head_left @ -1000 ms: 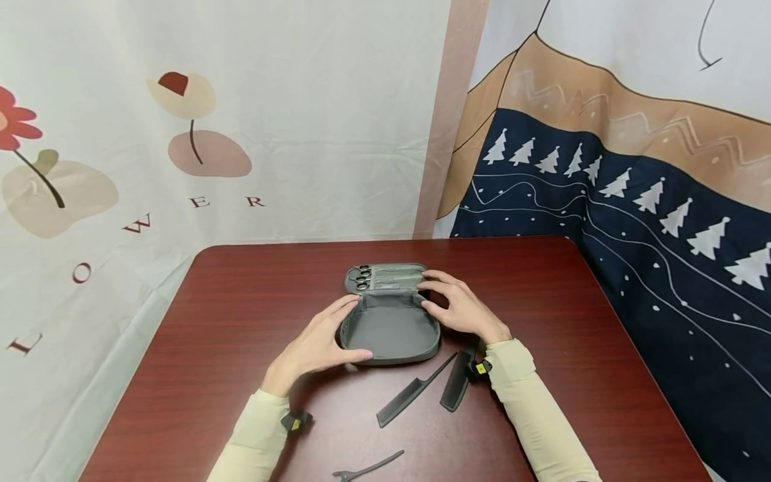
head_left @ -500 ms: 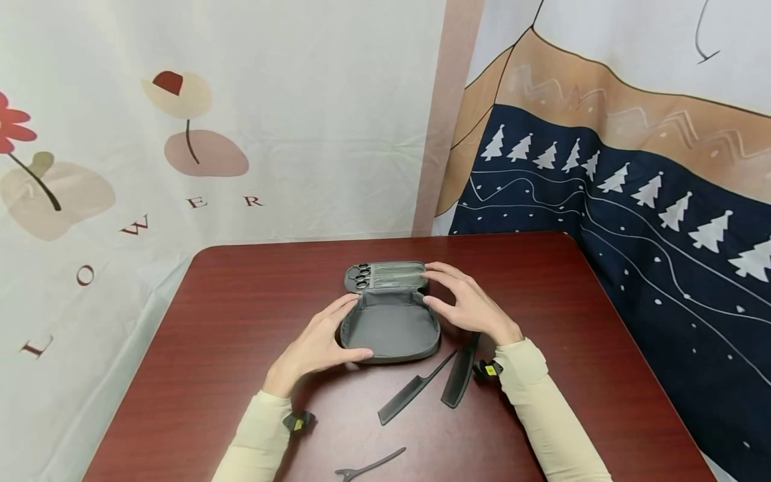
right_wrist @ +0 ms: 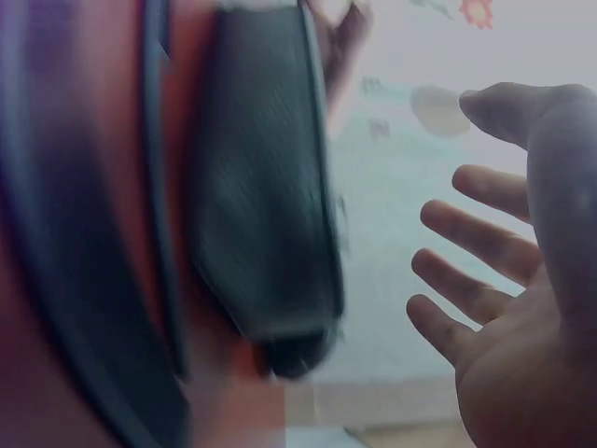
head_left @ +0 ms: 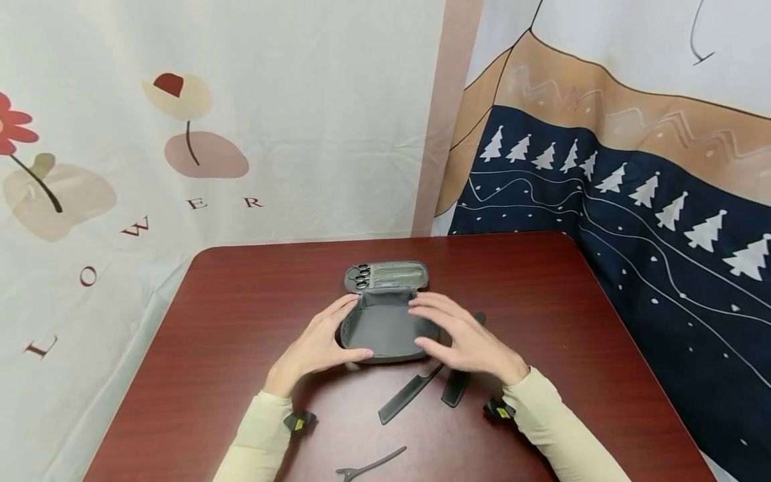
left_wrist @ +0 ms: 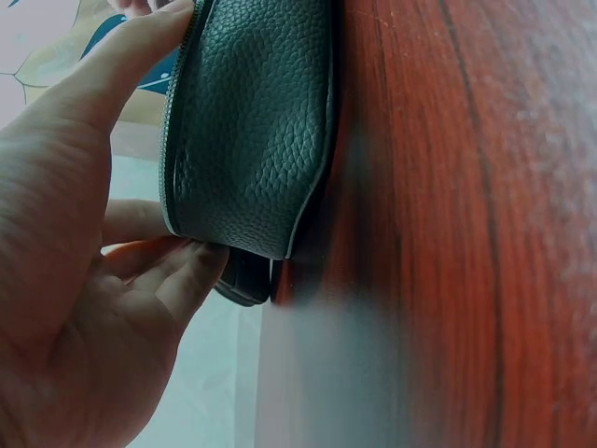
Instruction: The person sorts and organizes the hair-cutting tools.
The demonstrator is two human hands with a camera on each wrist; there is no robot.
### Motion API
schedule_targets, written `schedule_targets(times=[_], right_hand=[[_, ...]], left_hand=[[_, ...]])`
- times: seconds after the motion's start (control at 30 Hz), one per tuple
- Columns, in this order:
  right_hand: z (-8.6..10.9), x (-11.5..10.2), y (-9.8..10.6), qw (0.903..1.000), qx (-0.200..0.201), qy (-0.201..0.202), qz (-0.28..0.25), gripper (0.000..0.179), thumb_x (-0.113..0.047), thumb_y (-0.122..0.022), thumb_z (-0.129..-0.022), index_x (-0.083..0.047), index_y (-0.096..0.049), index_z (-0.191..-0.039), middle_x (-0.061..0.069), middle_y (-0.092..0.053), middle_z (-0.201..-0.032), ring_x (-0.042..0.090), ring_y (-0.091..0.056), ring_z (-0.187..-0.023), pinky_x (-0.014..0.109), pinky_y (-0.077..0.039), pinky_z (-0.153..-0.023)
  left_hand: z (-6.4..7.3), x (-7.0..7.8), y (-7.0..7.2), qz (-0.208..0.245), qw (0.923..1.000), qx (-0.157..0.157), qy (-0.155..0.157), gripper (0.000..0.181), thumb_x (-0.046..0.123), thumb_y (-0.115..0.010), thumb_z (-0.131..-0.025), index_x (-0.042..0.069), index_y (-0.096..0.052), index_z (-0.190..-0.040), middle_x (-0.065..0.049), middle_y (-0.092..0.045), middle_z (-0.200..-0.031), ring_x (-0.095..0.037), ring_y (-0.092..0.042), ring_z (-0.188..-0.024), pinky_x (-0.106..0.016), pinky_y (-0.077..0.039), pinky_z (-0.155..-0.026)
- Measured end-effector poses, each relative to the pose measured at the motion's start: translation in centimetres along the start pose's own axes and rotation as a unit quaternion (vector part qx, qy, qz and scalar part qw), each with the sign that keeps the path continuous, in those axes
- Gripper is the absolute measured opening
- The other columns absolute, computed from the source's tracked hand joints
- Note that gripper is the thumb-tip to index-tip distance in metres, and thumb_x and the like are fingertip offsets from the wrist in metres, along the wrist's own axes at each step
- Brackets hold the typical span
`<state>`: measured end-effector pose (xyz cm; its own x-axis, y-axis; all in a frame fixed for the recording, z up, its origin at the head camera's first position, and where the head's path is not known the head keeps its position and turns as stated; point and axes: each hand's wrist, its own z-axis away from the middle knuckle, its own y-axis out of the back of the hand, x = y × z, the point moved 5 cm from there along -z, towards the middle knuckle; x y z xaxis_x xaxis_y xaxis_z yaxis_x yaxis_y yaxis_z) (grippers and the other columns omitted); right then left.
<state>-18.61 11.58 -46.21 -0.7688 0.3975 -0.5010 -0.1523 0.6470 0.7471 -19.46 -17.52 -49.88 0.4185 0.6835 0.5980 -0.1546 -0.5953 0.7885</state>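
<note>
A dark grey zip case (head_left: 385, 329) lies on the table with its lid (head_left: 397, 274) folded back. Small scissors (head_left: 361, 276) sit in the lid's left part, beside see-through pockets. My left hand (head_left: 313, 345) holds the case's left side, thumb at the front rim and fingers at the back corner; the left wrist view shows the grained side wall (left_wrist: 252, 121). My right hand (head_left: 464, 338) hovers over the case's right side with fingers spread, holding nothing. In the right wrist view its fingers (right_wrist: 476, 233) are apart from the blurred case.
In front of the case lie a tail comb (head_left: 402, 402) and a wider dark comb (head_left: 456, 388), partly hidden beneath my right hand. A thin grey fork-ended stick (head_left: 373, 465) lies near me on the red-brown table (head_left: 241, 294). Printed curtains (head_left: 337, 120) hang behind.
My right hand has left the lid's right edge and come back toward me, over the case's right side and the combs. The left hand stays on the case.
</note>
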Motion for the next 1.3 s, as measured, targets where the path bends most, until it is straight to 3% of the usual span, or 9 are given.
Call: schedule_targets(times=[0.17,0.47,0.67,0.83,1.07,1.3], right_hand=[[1.4,-2.1,-2.2,0.9981,-0.026,0.056,-0.006,0.054,-0.022,-0.085,-0.102,-0.012,-0.068,-0.152,0.011,-0.065,-0.160,0.032,-0.058,-0.154,0.044,-0.048,-0.131],[2.9,-4.2,-5.0,0.9910,-0.074,0.112,0.000,0.052,-0.033,-0.082,-0.105,-0.012,-0.067,-0.151,0.006,-0.067,-0.157,0.025,-0.061,-0.150,0.044,-0.055,-0.124],[3.0,-5.6,-5.6,0.9810,-0.061,0.183,0.019,0.043,-0.028,-0.086,-0.100,-0.009,-0.073,-0.137,0.008,-0.070,-0.150,0.033,-0.063,-0.147,0.043,-0.054,-0.126],[3.0,-6.7,-5.7,0.9735,-0.053,0.221,0.025,0.039,-0.024,-0.088,-0.097,-0.008,-0.074,-0.131,0.008,-0.072,-0.143,0.029,-0.066,-0.143,0.037,-0.053,-0.126],[3.4,-7.6,-6.9,0.9686,-0.110,0.222,0.021,0.039,-0.026,-0.086,-0.100,-0.010,-0.073,-0.133,0.003,-0.071,-0.140,0.014,-0.067,-0.132,0.026,-0.055,-0.119],[4.0,-7.9,-8.6,0.9574,-0.172,0.218,0.078,0.035,-0.039,-0.079,-0.106,-0.017,-0.075,-0.132,-0.007,-0.069,-0.134,0.008,-0.064,-0.121,0.023,-0.055,-0.110]], left_hand=[[0.1,0.1,0.0,-0.001,1.0000,0.004,-0.005,0.110,0.050,-0.099,-0.083,-0.004,-0.051,-0.166,-0.015,-0.051,-0.175,-0.037,-0.054,-0.161,-0.057,-0.049,-0.130],[0.2,0.0,0.0,0.000,1.0000,0.004,-0.005,0.109,0.049,-0.098,-0.084,-0.004,-0.050,-0.166,-0.016,-0.051,-0.176,-0.037,-0.053,-0.162,-0.058,-0.050,-0.129],[0.1,0.0,0.0,0.001,1.0000,0.001,-0.003,0.110,0.050,-0.098,-0.084,-0.004,-0.050,-0.167,-0.015,-0.050,-0.176,-0.036,-0.053,-0.162,-0.057,-0.049,-0.130],[0.1,0.0,-0.1,0.001,1.0000,0.003,-0.003,0.110,0.051,-0.098,-0.084,-0.004,-0.050,-0.166,-0.015,-0.050,-0.176,-0.036,-0.053,-0.162,-0.057,-0.050,-0.130],[0.0,0.0,-0.1,0.000,1.0000,0.004,-0.002,0.110,0.052,-0.099,-0.084,-0.003,-0.050,-0.166,-0.014,-0.050,-0.176,-0.035,-0.053,-0.162,-0.057,-0.049,-0.130],[0.1,0.1,-0.2,0.003,0.9999,-0.007,0.013,0.112,0.054,-0.096,-0.085,-0.001,-0.047,-0.169,-0.014,-0.047,-0.179,-0.037,-0.048,-0.165,-0.058,-0.048,-0.131]])
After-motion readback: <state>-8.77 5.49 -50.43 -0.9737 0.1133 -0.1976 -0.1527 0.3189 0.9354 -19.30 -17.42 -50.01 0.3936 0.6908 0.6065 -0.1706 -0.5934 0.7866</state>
